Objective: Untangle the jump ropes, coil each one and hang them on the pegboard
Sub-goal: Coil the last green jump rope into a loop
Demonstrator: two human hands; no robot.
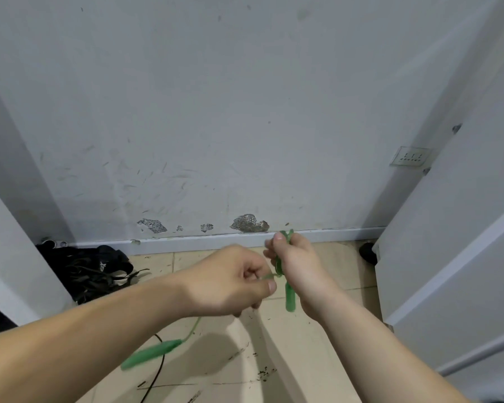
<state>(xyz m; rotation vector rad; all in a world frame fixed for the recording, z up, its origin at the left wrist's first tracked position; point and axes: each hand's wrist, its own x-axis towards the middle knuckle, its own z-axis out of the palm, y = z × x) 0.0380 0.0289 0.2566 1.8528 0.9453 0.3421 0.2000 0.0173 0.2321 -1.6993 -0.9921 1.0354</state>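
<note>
A: Holding the green jump rope [279, 264] in front of the wall [216, 112], the 2 hands sit close together, nearly touching.
B: How's the right hand [296, 257] set?
A: Upright, fingers curled round the folded rope, 1 handle [290, 299] hanging below it.
B: And the left hand [230, 282]?
A: Knuckles up, thumb and fingers pinching a strand. The other handle [152, 353] dangles under that forearm, above the tiled floor [317, 359].
</note>
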